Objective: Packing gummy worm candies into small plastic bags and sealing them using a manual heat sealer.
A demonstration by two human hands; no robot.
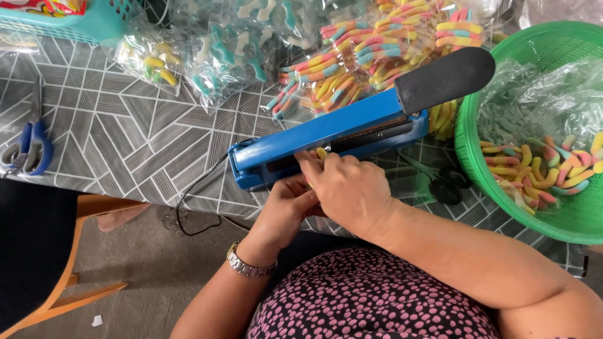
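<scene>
Pinching a small candy bag (321, 154) at the front edge of the blue sealer (333, 135): right hand (348, 188) on top, left hand (286, 210) under it, fingers closed. Bag mostly hidden beneath both. Green basket (477, 169) near the sealer's right; scissors (28, 147) well left; bare table (125, 138) between.

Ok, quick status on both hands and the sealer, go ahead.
Left hand and right hand together at the blue sealer, holding a small candy bag at its edge. Sealer arm raised. Green basket alongside.
</scene>
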